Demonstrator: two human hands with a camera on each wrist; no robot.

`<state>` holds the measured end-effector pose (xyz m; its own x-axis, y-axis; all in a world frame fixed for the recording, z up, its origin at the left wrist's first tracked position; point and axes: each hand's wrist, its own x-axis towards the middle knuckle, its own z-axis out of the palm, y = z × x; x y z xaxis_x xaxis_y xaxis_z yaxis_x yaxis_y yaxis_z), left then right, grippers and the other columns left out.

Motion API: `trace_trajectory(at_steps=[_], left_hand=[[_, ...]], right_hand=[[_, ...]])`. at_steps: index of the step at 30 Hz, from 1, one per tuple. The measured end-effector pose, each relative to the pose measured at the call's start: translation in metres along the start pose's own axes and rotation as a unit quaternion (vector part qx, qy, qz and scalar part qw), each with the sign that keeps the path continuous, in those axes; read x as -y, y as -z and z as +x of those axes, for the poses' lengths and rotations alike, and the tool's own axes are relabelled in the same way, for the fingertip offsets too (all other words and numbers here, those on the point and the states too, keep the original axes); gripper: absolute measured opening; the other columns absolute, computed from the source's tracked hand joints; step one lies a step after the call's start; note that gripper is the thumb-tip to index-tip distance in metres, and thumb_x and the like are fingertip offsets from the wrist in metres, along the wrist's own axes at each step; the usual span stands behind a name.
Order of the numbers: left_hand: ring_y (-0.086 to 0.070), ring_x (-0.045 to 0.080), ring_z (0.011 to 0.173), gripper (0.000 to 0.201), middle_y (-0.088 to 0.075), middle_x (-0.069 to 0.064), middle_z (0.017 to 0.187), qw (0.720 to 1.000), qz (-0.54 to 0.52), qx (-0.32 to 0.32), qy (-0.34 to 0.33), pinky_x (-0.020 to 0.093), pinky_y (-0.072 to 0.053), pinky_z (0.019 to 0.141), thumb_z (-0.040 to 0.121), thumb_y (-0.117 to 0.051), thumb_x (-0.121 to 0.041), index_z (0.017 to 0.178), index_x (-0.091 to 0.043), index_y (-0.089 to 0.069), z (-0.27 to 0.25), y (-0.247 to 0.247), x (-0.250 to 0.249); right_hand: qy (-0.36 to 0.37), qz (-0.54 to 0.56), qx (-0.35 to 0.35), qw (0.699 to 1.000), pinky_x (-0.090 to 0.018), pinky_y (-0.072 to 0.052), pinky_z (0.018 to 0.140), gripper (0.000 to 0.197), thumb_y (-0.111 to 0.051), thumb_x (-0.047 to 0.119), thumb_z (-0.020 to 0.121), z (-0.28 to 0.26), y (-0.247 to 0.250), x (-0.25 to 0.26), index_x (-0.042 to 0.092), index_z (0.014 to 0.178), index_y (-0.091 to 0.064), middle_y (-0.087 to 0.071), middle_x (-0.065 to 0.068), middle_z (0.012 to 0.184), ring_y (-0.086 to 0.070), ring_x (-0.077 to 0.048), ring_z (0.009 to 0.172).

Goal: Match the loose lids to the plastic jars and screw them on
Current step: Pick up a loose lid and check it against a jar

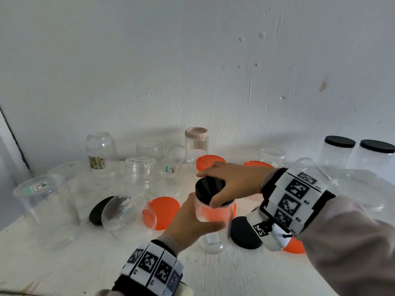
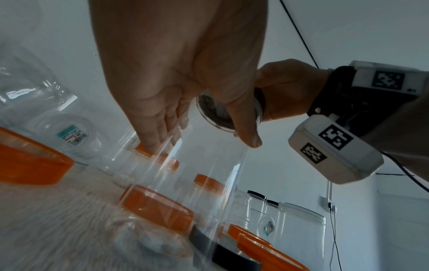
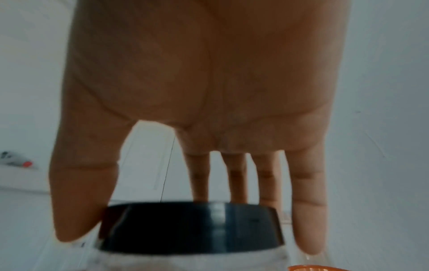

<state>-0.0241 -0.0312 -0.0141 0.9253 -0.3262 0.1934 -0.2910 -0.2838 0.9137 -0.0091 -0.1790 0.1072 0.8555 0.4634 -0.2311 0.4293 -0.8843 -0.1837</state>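
Right now my left hand (image 1: 188, 221) is wrapped around the side of a clear plastic jar (image 1: 213, 223), thumb on the near face and fingers round the far one, so the jar stands upright on the white table (image 1: 64, 270) just in front of me. My right hand (image 1: 230, 182) sits on top of it — thumb and fingers curled down over the rim of the black lid (image 1: 210, 190), which rests on the jar's mouth. From my right wrist the lid's side wall (image 3: 190, 227) shows between my thumb and little finger, seated level on the clear neck; whether it is fully threaded I cannot tell.

Everything else I place from that jar. Just behind it and to its left lies an orange lid (image 1: 164, 210), flat on the table, and another orange lid shows through the jar's clear wall. Beside the jar on the right lies a loose black lid (image 1: 243, 232), and past that, under my right wrist, the edge of one more orange lid (image 1: 295, 247). To the left of the jar a clear jar lies on its side (image 1: 126, 214) with a second loose black lid (image 1: 98, 210) partly behind it. Farther back stand several lidless jars, upside down, and one tall jar with a pink lid (image 1: 196, 144) — already capped. Far to the right of my jar, two jars with black lids (image 1: 339, 142) stand side by side against the wall.
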Motion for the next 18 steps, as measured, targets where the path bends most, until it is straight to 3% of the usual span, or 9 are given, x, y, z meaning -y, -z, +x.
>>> trace_trajectory(at_steps=[3,6,10,12,15,18], left_hand=[[-0.047,-0.028,0.092,0.059,-0.056,-0.046,0.097,1.0,0.004,0.004,-0.012,-0.007,-0.036,0.069,0.072,-0.081,-0.017,0.104,-0.047,-0.042,-0.001,0.0,-0.002],[-0.047,-0.028,0.093,0.061,-0.058,-0.027,0.105,1.0,-0.003,-0.008,-0.004,-0.006,-0.036,0.069,0.071,-0.083,-0.021,0.109,-0.045,-0.041,0.0,0.0,0.003],[-0.046,-0.023,0.099,0.07,-0.053,-0.022,0.117,1.0,-0.002,-0.009,0.013,-0.007,-0.035,0.07,0.069,-0.083,-0.029,0.126,-0.031,-0.044,0.001,-0.001,0.006],[-0.046,-0.023,0.099,0.07,-0.052,-0.025,0.115,1.0,0.001,-0.008,0.016,-0.007,-0.036,0.069,0.068,-0.083,-0.031,0.124,-0.035,-0.043,0.001,0.0,0.005],[-0.045,-0.03,0.092,0.064,-0.052,-0.027,0.11,1.0,0.002,-0.006,0.01,-0.007,-0.036,0.069,0.069,-0.083,-0.026,0.111,-0.045,-0.039,0.001,-0.001,0.005],[-0.044,-0.031,0.091,0.07,-0.05,-0.026,0.113,1.0,-0.004,-0.009,0.012,-0.007,-0.035,0.069,0.069,-0.084,-0.027,0.116,-0.043,-0.035,0.001,0.0,0.004]], right_hand=[[0.011,-0.017,0.004,1.0,-0.039,-0.04,0.1,0.069,-0.062,0.044,0.085,0.001,0.002,0.002,0.037,0.146,-0.029,-0.038,0.007,0.13,-0.034,-0.017,0.123],[-0.007,-0.041,-0.007,0.999,-0.037,-0.039,0.097,0.068,-0.054,0.06,0.086,0.0,-0.001,0.003,0.035,0.145,-0.031,-0.037,0.006,0.119,-0.036,-0.019,0.12],[-0.039,-0.08,-0.053,0.995,-0.035,-0.036,0.086,0.075,-0.044,0.074,0.082,0.002,-0.011,0.005,0.026,0.14,-0.039,-0.039,-0.006,0.131,-0.038,-0.026,0.121],[-0.039,-0.057,-0.048,0.996,-0.036,-0.038,0.091,0.073,-0.048,0.069,0.083,0.003,-0.011,0.005,0.026,0.142,-0.037,-0.038,-0.004,0.131,-0.036,-0.025,0.123],[-0.007,0.002,-0.007,1.0,-0.041,-0.038,0.102,0.071,-0.061,0.046,0.085,0.001,-0.007,0.003,0.034,0.147,-0.027,-0.035,0.004,0.13,-0.032,-0.02,0.124],[0.009,0.01,-0.007,1.0,-0.041,-0.036,0.104,0.072,-0.063,0.039,0.085,0.0,-0.006,0.001,0.037,0.147,-0.027,-0.037,0.005,0.132,-0.031,-0.018,0.123]])
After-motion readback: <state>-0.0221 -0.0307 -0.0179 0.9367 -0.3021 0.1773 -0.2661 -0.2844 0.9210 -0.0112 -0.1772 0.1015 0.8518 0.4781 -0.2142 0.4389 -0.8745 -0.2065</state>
